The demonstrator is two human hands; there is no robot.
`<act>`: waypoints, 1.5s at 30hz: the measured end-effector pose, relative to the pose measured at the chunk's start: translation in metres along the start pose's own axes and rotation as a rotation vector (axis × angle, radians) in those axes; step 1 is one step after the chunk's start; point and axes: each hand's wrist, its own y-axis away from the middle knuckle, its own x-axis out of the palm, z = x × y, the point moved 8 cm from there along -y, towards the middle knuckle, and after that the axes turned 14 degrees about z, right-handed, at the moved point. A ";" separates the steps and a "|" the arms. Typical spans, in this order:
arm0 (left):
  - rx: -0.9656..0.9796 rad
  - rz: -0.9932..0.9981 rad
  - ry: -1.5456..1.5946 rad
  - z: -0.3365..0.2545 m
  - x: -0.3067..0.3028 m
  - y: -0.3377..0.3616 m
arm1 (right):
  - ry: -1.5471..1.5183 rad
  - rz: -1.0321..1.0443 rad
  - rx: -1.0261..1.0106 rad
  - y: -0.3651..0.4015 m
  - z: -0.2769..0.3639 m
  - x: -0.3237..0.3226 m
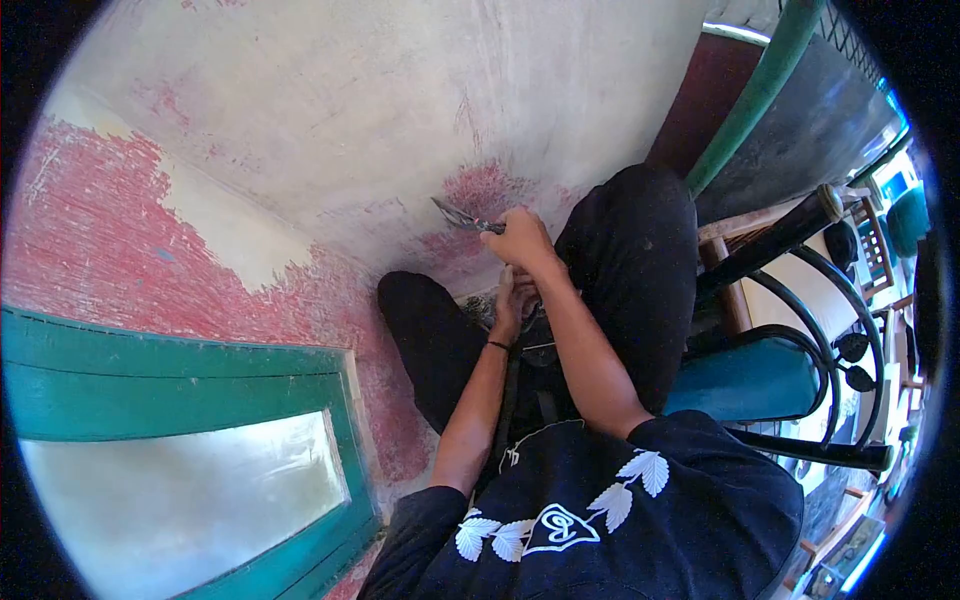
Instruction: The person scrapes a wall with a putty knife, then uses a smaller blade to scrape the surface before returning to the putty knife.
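My right hand (523,242) is closed around the handle of a trowel-like scraper (460,215). Its pointed metal blade reaches up and left, close to a reddish patch (480,190) on the pale wall (400,90). Just below, my left hand (512,300) is near my right wrist, between my knees. Its fingers are partly hidden, and whether it holds anything does not show. Pale plaster covers much of the wall, with rough red paint (100,230) showing at the left.
A green frame with a pane (180,500) stands at lower left. At right are a green post (760,90), a dark curved panel (800,130) and a black metal chair with a teal seat (750,380). More furniture lies at the far right.
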 end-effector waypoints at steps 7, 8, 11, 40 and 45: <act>-0.181 -0.155 -0.238 0.038 -0.075 -0.012 | -0.012 -0.111 -0.068 -0.006 -0.010 0.003; -0.142 -0.118 -0.205 0.029 -0.059 -0.010 | -0.009 -0.108 -0.058 -0.006 -0.010 0.003; 0.133 0.044 0.034 -0.008 -0.005 -0.003 | -0.042 -0.037 -0.016 -0.004 -0.006 0.000; -0.137 -0.029 -0.003 0.037 -0.078 -0.019 | -0.028 -0.109 -0.048 -0.009 -0.011 0.008; 0.005 0.130 0.050 -0.019 0.025 0.003 | -0.030 0.011 -0.008 -0.001 0.000 0.006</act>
